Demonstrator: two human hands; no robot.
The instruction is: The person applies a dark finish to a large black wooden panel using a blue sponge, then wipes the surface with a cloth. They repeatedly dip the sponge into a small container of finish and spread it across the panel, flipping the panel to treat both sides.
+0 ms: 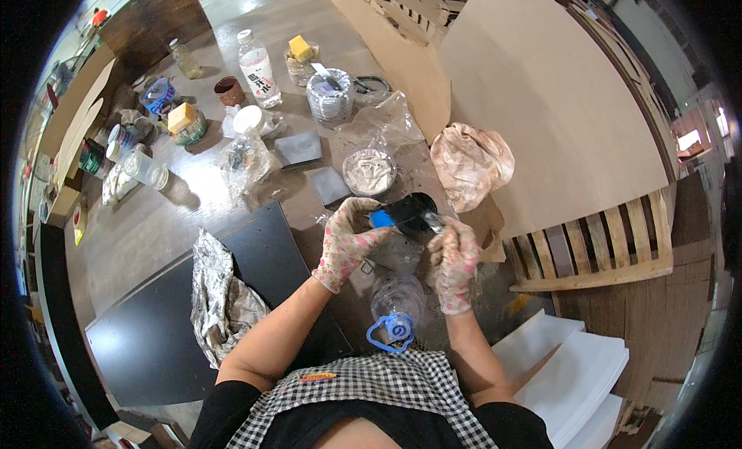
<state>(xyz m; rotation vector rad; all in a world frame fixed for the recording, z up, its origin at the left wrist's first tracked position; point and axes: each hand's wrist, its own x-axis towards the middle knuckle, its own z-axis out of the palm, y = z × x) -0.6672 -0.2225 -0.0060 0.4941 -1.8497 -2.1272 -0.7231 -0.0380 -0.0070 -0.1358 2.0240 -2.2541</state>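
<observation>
My left hand [348, 240], in a flower-patterned glove, pinches a dark, flat-looking piece with a blue part [380, 219]; its exact kind is unclear. Close by on the right, my right hand [454, 260], gloved alike, is closed around a small metallic tool [434, 222], its tip against a black, round-edged area [417, 208]. Whether that area belongs to the held piece cannot be made out. Just beyond lies a bowl of whitish paste [369, 172]. Below my hands a large clear plastic bottle [398, 298] with a blue handle lies toward me.
Grey abrasive-looking pads [298, 148], a crumpled plastic bag [246, 167] and a wrapped tub [331, 100] lie beyond. A clear labelled bottle [260, 69] stands farther back. Dark panel [178, 294] with crumpled cloth [220, 302] is left; stained cloth [473, 164], cardboard [549, 101] and slatted wood [595, 244] are right.
</observation>
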